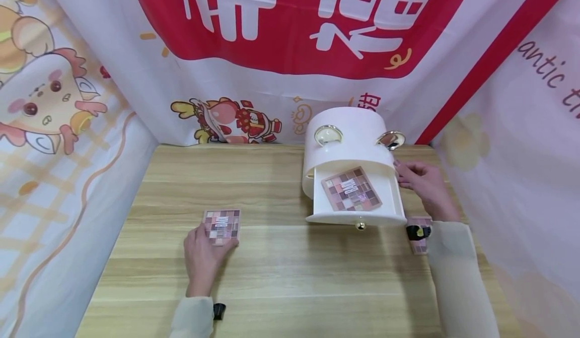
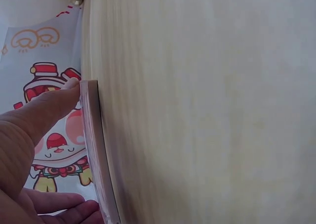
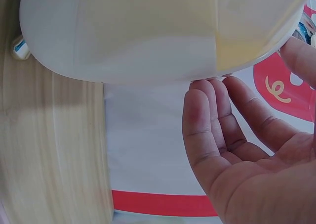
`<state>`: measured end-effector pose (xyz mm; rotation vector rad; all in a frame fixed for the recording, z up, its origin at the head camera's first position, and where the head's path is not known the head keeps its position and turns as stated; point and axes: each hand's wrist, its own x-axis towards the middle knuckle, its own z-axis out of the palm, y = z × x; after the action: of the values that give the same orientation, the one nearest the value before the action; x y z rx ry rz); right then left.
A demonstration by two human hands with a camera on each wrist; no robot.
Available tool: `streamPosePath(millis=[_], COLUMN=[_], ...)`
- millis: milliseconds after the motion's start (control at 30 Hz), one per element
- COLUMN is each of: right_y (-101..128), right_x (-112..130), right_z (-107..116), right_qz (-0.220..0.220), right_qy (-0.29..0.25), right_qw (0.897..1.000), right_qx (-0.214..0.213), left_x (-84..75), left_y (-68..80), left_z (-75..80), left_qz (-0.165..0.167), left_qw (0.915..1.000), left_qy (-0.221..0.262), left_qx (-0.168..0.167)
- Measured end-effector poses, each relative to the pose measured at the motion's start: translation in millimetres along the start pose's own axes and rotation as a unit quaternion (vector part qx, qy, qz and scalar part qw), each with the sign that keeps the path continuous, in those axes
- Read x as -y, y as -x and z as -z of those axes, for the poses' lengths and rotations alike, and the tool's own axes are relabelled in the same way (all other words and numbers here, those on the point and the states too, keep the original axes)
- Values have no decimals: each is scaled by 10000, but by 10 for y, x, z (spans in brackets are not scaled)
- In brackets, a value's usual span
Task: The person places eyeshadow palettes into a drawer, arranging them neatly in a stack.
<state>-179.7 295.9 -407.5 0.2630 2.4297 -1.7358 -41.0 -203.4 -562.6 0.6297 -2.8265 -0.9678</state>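
On the left of the table, my left hand point(image 1: 201, 255) grips an eyeshadow palette point(image 1: 223, 224) across its edges, thumb on one side and fingers on the other. The left wrist view shows this palette edge-on point(image 2: 96, 145), low at the table surface. A white rounded storage box point(image 1: 349, 131) stands at the back right with its drawer point(image 1: 389, 197) pulled out. Inside the drawer lies a second palette point(image 1: 351, 189), tilted. My right hand point(image 1: 423, 184) touches the box's right side with its fingertips, the fingers fairly straight in the right wrist view point(image 3: 237, 135).
A third palette point(image 1: 421, 247) lies on the table under my right wrist, partly hidden. Two gold-rimmed ovals point(image 1: 328, 135) stick up from the box. The drawer front carries a gold knob point(image 1: 360, 225). Printed cloth point(image 1: 290, 91) hangs behind the wooden table point(image 1: 281, 277).
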Motion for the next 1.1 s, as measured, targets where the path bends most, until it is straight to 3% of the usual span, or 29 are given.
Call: streamPosePath(millis=[233,433,633,800,1100], right_y=[1,-8,-4,-5,-1], right_x=[4,-17,-15,-3,-6], right_z=[-13,-8,-3,-9,-17], right_qz=[-138,-120,-107,-50,-85], right_qy=[296,190,184,170,198], right_qw=[9995,9997,9998,9998,9998], right_qx=[-5,0,-2,1,-43], left_x=[8,-3,-16,-26,-70], left_y=[59,36,-12,-37,-84], left_z=[2,-25,-73,-74,47], left_qz=[162,324,210,145,303], left_qw=[9997,9989,9968,9958,9990], left_qy=[-139,-274,-766,-901,-245], left_qx=[100,191,120,80,234])
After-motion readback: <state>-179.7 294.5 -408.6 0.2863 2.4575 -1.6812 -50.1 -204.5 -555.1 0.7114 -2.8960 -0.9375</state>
